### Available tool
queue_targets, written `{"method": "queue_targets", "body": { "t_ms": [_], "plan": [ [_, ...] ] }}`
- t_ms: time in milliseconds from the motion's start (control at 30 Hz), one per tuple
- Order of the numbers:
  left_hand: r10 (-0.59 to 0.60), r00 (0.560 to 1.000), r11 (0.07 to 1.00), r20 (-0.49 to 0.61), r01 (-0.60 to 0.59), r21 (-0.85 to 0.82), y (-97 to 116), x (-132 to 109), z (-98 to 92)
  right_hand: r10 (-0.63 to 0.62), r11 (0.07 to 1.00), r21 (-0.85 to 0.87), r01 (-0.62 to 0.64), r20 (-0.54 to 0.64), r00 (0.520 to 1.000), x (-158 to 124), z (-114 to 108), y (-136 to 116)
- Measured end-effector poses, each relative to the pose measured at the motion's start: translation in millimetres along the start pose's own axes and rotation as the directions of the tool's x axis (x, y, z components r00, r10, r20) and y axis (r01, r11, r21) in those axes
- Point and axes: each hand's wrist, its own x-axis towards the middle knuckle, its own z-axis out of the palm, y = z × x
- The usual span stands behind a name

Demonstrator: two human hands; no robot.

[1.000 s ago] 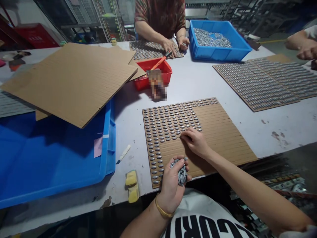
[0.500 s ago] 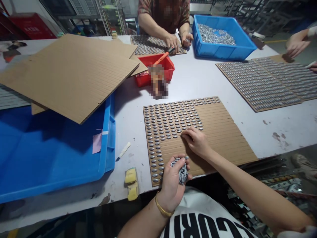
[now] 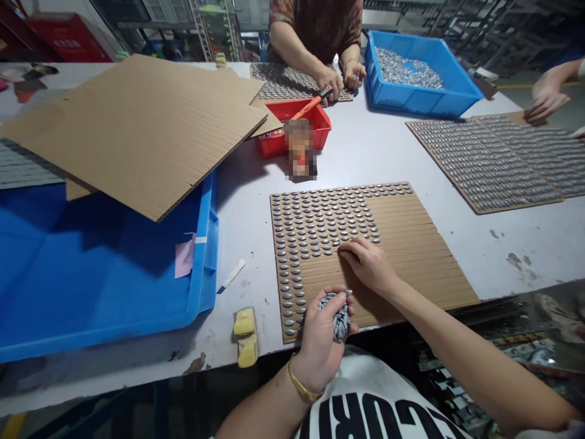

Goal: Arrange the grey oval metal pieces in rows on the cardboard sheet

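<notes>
Along near edge of worktop [image 3: 503,256], L hand [image 3: 317,341] is cupped, fingers [image 3: 311,311] curled shut on loose grey metal studs [image 3: 339,317]. R hand [image 3: 368,265] is laid on part-filled cardboard board [image 3: 411,244], fingers [image 3: 351,247] slightly spread just beside last stud row; any pinched stud can't be confirmed. Studs could be spilled if L grip is loosened; set rows could be knocked by careless R hand. Counted: 1 part-filled board, 2 full boards [image 3: 478,211], 2 blue crates [image 3: 203,262], 1 red crate [image 3: 315,131], 2 co-workers [image 3: 315,30].

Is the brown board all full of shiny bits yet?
Not full. Grey metal pieces cover the upper left of the cardboard board; its lower right is bare, by the right hand.
</notes>
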Motion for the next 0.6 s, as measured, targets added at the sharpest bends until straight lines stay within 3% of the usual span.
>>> {"method": "queue_targets", "body": {
  "t_ms": [367, 600],
  "plan": [
    [0.007, 1.000, 1.000, 0.010, -0.007, -0.009, 0.1, -0.3, -0.5, -0.045, 0.985, -0.166, 0.043, -0.009, 0.999, -1.5, 2.2, -5.7],
    [0.001, 1.000, 1.000, 0.001, -0.001, -0.009, 0.9, -1.2, 0.4, -0.044, 0.992, -0.118, 0.042, -0.020, 0.999, 0.4, -1.1, -2.6]
  ]
}}
